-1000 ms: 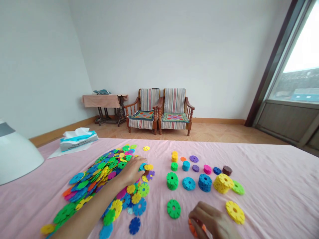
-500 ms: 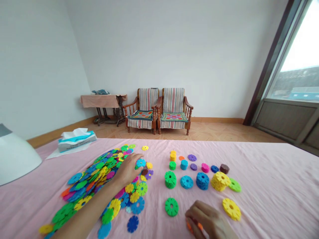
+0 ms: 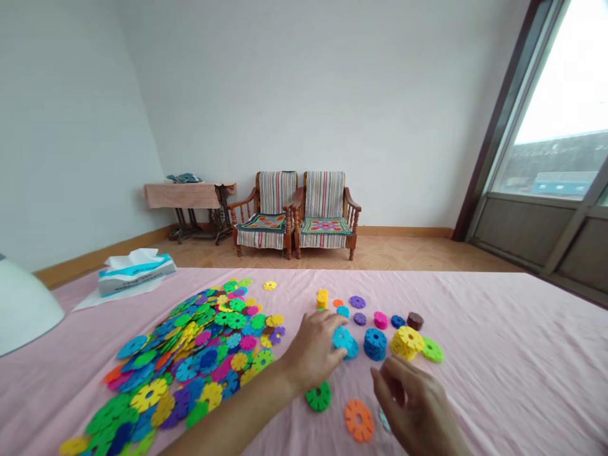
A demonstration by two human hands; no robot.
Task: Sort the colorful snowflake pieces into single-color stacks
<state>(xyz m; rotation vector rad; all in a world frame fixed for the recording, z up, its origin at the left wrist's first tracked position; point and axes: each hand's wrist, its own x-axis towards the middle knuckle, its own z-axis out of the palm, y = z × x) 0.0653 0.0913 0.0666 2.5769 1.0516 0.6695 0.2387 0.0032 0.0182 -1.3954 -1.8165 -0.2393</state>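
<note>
My left hand (image 3: pixel 317 350) reaches across the middle of the cloth, its thumb and fingers closed on a light blue notched plastic disc (image 3: pixel 340 336). That disc is just above another blue disc (image 3: pixel 352 349) lying on the cloth. My right hand (image 3: pixel 418 402) is at the lower right, its fingers curled in; whatever they may hold is hidden. Beside it lie an orange disc (image 3: pixel 359 420) and a partly covered pale blue disc (image 3: pixel 384 420). A green disc (image 3: pixel 318 397) lies below my left hand, whose fingers block most of the green stacks behind.
A large mixed pile of discs (image 3: pixel 199 342) spreads over the left side. Sorted stacks include dark blue (image 3: pixel 375 345), yellow (image 3: pixel 407 342) and brown (image 3: pixel 415 321). A tissue box (image 3: pixel 137 276) and a white rounded object (image 3: pixel 28 307) stand at the far left of the pink cloth (image 3: pixel 503 354).
My left hand has moved right from the pile, carrying the light blue disc to the sorted stacks. My right hand has let go of the orange disc and shifted slightly up and right.
</note>
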